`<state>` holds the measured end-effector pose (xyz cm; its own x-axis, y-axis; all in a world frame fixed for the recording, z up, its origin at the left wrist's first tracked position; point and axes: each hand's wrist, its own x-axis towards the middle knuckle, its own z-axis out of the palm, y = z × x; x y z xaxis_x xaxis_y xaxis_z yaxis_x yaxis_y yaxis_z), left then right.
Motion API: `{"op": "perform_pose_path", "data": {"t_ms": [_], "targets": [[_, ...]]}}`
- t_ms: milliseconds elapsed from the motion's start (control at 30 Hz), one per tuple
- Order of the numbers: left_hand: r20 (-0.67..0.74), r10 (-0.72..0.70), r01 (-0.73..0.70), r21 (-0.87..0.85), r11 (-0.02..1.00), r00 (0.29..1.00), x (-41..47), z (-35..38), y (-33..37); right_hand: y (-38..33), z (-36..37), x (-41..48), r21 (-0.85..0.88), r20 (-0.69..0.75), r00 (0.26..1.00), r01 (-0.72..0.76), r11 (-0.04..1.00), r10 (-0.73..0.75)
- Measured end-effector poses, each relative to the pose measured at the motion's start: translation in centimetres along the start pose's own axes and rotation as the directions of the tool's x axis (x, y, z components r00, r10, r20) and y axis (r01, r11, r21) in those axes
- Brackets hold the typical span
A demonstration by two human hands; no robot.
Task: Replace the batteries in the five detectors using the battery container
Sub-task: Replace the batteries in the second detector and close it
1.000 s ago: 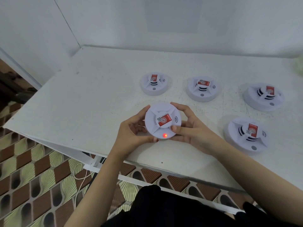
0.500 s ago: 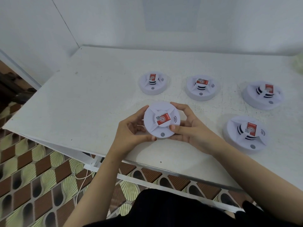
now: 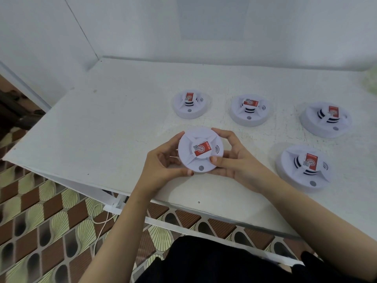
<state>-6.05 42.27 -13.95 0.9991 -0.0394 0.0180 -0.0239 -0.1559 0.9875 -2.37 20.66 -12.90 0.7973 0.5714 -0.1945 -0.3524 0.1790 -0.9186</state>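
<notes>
I hold a round white detector point(image 3: 201, 150) with a red sticker on top, just above the near part of the white table point(image 3: 114, 127). My left hand point(image 3: 163, 166) grips its left rim and my right hand point(image 3: 234, 160) grips its right rim, thumb on the face. Its small indicator near the bottom is grey, not lit. Three more detectors stand in a far row: one at the left point(image 3: 190, 104), one in the middle point(image 3: 250, 109), one at the right point(image 3: 326, 118). Another detector point(image 3: 305, 167) lies near right. No battery container shows.
White walls point(image 3: 204, 27) close off the table's back and left. The table's front edge point(image 3: 142, 196) runs diagonally over a patterned tile floor point(image 3: 40, 221), where a white cable point(image 3: 100, 221) lies. A pale greenish object point(image 3: 372, 82) sits at the far right edge.
The red light on the held detector has gone out. Both hands have kept their grip and the detector has turned slightly between them.
</notes>
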Motion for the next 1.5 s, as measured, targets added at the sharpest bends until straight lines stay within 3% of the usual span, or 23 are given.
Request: {"op": "perform_pose_path", "data": {"t_ms": [1033, 1500], "targets": [[0.024, -0.006, 0.007, -0.014, 1.000, 1.000, -0.01, -0.16, 0.02, 0.27, -0.15, -0.15, 0.002, -0.023, 1.000, 0.017, 1.000, -0.017], [0.004, -0.024, 0.025, -0.022, 0.999, 1.000, -0.11, -0.38, 0.24, 0.63, 0.49, -0.52, -0.225, -0.110, 0.983, 0.119, 0.967, -0.146]]}}
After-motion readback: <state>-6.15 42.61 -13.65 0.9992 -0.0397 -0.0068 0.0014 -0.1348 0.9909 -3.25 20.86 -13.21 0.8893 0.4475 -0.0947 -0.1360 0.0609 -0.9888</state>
